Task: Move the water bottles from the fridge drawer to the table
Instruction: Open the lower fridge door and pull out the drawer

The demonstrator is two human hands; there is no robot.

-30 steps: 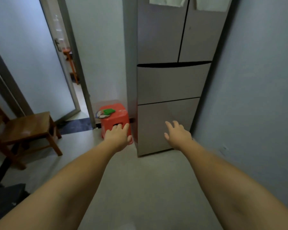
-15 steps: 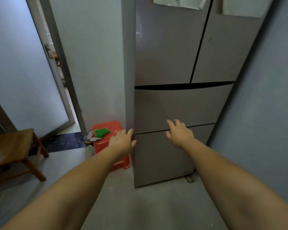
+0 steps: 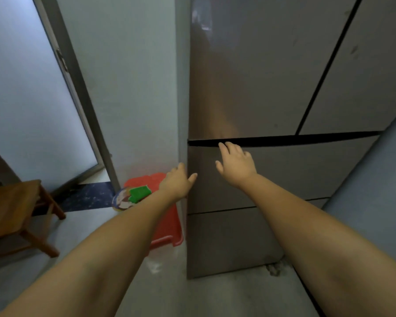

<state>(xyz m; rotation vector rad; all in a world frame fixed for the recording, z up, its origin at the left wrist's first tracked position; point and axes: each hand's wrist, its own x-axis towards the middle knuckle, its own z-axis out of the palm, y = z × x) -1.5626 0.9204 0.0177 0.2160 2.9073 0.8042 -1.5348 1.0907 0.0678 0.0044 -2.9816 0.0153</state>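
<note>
Right hand point(image 3: 236, 164) is reached up, fingers loose and empty, to the dark gap above the upper fridge drawer point(image 3: 284, 175) mid-frame, probably for a pull. Left hand point(image 3: 177, 180) is spread, empty. Bottles aren't seen; drawer's closed.

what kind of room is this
Probably a home kitchen corner or hallway: a tall grey multi-door fridge against the wall, a red plastic stool beside it, and a brown wooden stool near a frosted-glass door.
</note>
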